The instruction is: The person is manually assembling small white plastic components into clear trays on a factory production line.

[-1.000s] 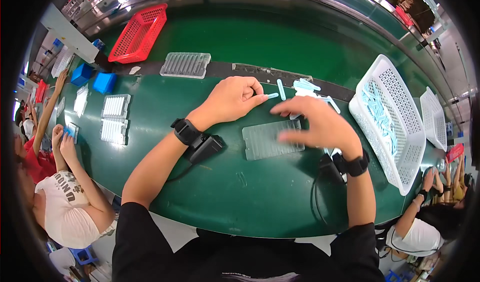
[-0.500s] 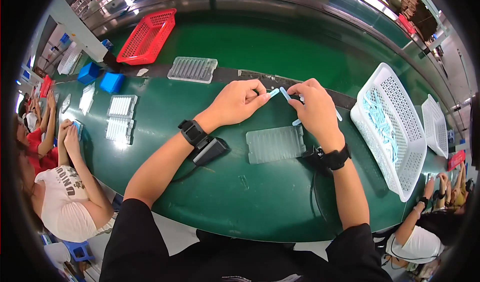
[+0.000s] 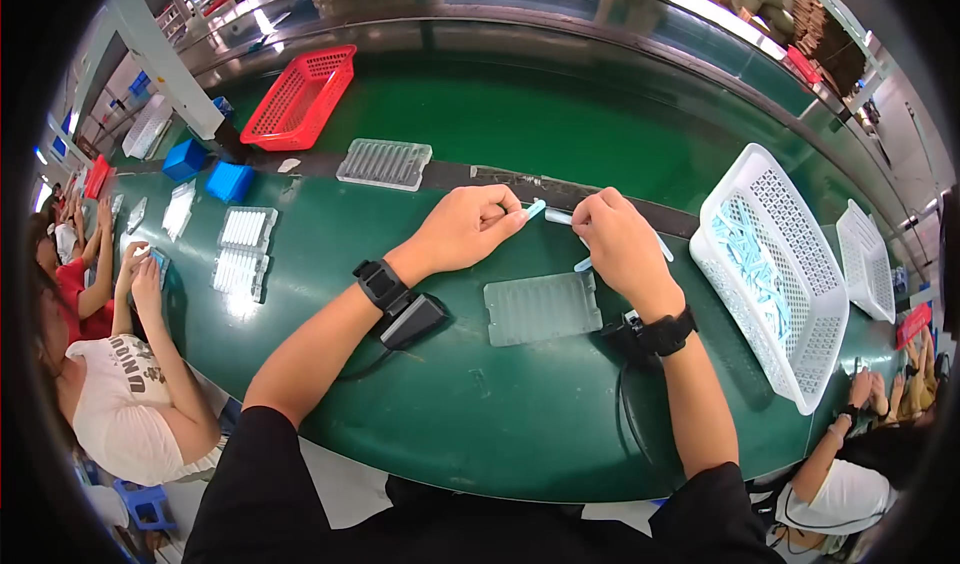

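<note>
My left hand (image 3: 465, 227) pinches a small pale blue tube (image 3: 535, 209) at its fingertips, above the green table (image 3: 470, 414). Close to it on the right, my right hand (image 3: 618, 247) grips another pale blue tube (image 3: 560, 218), with more tube ends showing under its fingers. A clear ribbed tray (image 3: 541, 307) lies flat on the table just below both hands. Both wrists carry black bands with small devices.
A white basket (image 3: 800, 344) holding several pale blue tubes stands at the right, a second white basket (image 3: 868, 260) beyond it. A red basket (image 3: 300, 96), a clear tray (image 3: 384, 163), blue boxes (image 3: 229, 180) and filled trays (image 3: 245, 230) lie at the left. Other people sit at both sides.
My right hand has moved up and left from over the tray to meet my left hand. The two hands now hold tubes tip to tip.
</note>
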Action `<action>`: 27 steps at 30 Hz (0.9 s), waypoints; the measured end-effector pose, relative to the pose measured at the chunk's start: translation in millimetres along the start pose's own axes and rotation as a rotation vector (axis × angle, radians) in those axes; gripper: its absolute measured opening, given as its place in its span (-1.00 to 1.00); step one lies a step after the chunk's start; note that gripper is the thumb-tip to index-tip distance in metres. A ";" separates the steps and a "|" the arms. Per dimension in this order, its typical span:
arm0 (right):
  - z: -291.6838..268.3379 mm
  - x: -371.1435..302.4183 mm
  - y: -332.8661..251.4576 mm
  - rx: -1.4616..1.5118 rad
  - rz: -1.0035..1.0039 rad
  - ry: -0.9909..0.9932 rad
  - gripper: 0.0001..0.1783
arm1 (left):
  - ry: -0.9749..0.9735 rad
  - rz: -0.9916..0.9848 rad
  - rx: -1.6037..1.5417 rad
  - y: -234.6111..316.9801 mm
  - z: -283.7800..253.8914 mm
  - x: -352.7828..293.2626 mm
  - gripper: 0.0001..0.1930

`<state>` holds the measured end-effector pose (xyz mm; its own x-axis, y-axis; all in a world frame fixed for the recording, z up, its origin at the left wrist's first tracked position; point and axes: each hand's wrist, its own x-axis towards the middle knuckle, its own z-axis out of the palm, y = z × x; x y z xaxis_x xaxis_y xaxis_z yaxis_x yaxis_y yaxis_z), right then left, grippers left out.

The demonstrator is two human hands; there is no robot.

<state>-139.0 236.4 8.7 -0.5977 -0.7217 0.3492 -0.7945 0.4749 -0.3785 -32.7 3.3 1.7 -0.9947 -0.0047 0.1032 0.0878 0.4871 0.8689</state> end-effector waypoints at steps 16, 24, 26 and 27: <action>-1.5 11.3 12.6 0.089 0.061 0.145 -0.85 | 0.017 0.002 -0.080 2.1 1.8 6.6 -0.80; 7.6 5.8 9.8 -0.078 -0.023 0.129 -0.87 | 0.052 0.034 -0.073 -5.0 -1.6 -5.7 -0.80; 1.4 0.7 11.8 0.108 0.002 0.155 -0.89 | 0.054 0.009 -0.069 -7.0 1.8 -5.1 -0.81; 2.6 -2.2 11.0 0.243 0.020 0.165 -0.90 | 0.053 -0.025 -0.062 -1.7 1.4 -9.6 -0.81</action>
<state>-146.1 241.9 1.6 -0.6380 -0.6127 0.4665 -0.7453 0.3390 -0.5741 -23.4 3.7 -1.5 -0.9925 -0.0632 0.1048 0.0675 0.4314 0.8996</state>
